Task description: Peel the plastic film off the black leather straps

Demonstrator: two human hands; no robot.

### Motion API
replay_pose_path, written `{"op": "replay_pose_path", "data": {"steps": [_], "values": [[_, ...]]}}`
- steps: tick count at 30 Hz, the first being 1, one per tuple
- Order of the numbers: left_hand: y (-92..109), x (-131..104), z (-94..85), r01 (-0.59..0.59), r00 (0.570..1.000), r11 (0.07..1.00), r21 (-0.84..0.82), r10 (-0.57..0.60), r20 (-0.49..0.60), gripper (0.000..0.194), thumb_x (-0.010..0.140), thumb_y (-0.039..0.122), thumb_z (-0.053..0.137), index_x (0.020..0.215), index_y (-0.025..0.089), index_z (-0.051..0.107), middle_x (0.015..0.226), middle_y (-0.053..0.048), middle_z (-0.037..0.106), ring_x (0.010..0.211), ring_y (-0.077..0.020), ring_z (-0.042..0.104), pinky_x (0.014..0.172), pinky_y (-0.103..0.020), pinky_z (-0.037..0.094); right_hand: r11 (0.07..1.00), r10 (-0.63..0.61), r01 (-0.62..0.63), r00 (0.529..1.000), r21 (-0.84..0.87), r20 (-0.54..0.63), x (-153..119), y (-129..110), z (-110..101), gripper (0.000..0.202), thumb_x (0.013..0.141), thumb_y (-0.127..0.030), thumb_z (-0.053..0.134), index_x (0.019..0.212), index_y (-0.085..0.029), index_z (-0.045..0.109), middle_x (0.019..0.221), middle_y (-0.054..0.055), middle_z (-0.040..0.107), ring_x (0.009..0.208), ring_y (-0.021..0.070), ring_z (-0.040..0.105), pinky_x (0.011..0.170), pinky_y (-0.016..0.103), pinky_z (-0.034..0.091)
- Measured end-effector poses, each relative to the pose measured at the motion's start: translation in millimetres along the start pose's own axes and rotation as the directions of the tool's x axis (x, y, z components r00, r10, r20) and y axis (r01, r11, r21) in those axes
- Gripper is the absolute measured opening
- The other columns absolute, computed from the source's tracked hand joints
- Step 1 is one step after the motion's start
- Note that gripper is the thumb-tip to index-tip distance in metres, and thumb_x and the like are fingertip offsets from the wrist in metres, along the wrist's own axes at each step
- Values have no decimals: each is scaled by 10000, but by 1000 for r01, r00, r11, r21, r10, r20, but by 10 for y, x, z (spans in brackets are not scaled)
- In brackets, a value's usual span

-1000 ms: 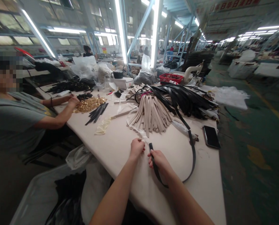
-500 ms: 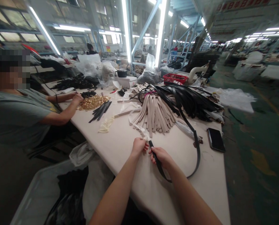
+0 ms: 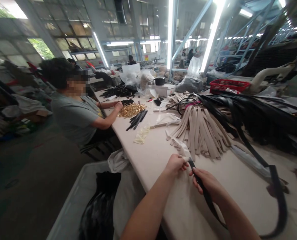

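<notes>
Head view on my feed shows the pale worktop (image 3: pixel 153 156) and, over it, my right hand (image 3: pixel 204 181) clamped on a black strap (image 3: pixel 281 200) close to its end, which points toward my left hand (image 3: pixel 177 164), just beside it. The rest of the strap loops out to the right. My left hand is pinched together on a white strip (image 3: pixel 180 145). Beyond both hands, I see a fanned bundle of beige straps (image 3: pixel 200 133), with black straps (image 3: pixel 268 116) heaped to its right.
</notes>
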State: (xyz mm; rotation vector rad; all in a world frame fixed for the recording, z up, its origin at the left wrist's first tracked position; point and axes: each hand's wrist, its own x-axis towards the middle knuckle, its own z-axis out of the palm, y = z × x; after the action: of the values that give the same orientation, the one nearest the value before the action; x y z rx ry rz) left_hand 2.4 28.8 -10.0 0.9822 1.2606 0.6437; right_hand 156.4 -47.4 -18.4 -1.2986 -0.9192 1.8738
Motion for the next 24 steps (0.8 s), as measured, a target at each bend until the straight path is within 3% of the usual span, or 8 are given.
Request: {"op": "replay_pose_path", "data": {"steps": [4,7,10,13,19,22,24], "values": [[-15,-6,-12,-27,992,998,-63,34,125,255,778,319,693,631,116,643,544,-12,617,410,-74,482,405,-207,311,994,-19,20,1000,-110,15,65,-189,-35,439,906,-603,507,905,-168,574,488,-44,580,275,56,403,327,160,237],[-59,-1,-13,-43,980,990,-133,67,185,251,723,342,733,665,116,642,579,-16,626,409,-63,464,403,-204,283,996,-47,48,999,-79,19,42,-316,-1,462,889,-614,525,904,-157,587,524,-38,598,303,60,447,344,166,280],[-71,48,-46,-69,984,973,-219,103,145,316,733,433,713,690,147,585,571,22,575,388,-45,413,399,-202,252,998,-51,48,997,-42,-54,-58,-311,46,454,869,-593,577,953,-148,603,678,16,684,484,126,639,469,211,453],[-47,93,-83,-78,988,962,-263,109,105,350,750,484,680,695,171,533,568,42,540,373,-38,377,388,-201,230,994,-63,53,993,-92,-104,-189,-202,66,447,863,-572,596,936,-132,623,731,63,716,592,166,691,552,251,506],[18,13,-53,-25,963,985,-173,70,260,285,687,369,767,640,130,620,534,1,583,383,-66,450,377,-206,268,972,-153,104,961,-210,-232,-109,-160,76,474,891,-592,520,871,-129,621,659,57,699,435,123,594,449,231,431],[46,-64,-38,4,952,989,-147,41,302,266,693,357,752,642,121,641,509,6,567,368,-66,439,370,-206,271,965,-145,87,962,-246,-230,-106,-275,105,467,908,-589,485,870,-141,614,697,69,709,477,151,630,477,256,464],[53,-105,-56,9,960,988,-152,34,277,263,721,370,719,659,130,631,517,12,562,362,-63,432,364,-202,269,925,-167,78,963,-371,-214,-226,-327,130,423,918,-562,493,885,-161,623,751,76,726,574,182,678,549,279,501]]}}
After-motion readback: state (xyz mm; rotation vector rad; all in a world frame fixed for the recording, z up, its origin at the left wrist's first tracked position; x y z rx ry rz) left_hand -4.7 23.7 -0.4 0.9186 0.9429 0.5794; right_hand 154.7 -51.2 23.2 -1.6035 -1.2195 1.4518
